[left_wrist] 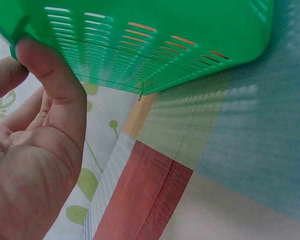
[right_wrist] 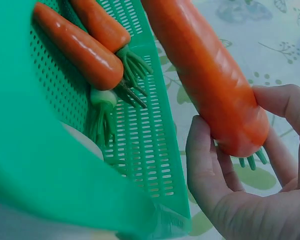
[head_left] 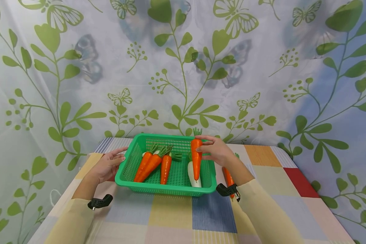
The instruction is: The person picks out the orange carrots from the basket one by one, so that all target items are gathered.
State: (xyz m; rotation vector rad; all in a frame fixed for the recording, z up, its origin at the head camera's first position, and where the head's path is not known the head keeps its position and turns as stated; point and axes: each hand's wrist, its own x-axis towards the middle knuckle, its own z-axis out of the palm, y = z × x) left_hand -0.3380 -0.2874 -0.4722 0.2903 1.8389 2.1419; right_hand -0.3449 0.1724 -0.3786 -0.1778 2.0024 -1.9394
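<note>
A green plastic basket [head_left: 164, 189] stands on a checked tablecloth. My right hand [head_left: 205, 147] grips an orange carrot [head_left: 196, 159] near its leafy end and holds it over the basket's right side, tip pointing toward me. In the right wrist view the thumb and fingers [right_wrist: 205, 160] curl round that carrot [right_wrist: 205, 75] above the basket's mesh wall [right_wrist: 140, 145]. A white radish [head_left: 192, 174] lies under it. Three carrots [head_left: 146, 164] lie in the basket's left half. My left hand [head_left: 120, 156] rests against the basket's left rim with relaxed fingers, its thumb [left_wrist: 50, 75] pressing the rim [left_wrist: 155, 45].
One more carrot [head_left: 227, 176] lies on the table [head_left: 170, 217] just right of the basket, partly under my right wrist. A leaf-and-butterfly curtain [head_left: 183, 67] hangs right behind the table. The table's left edge runs close to my left hand.
</note>
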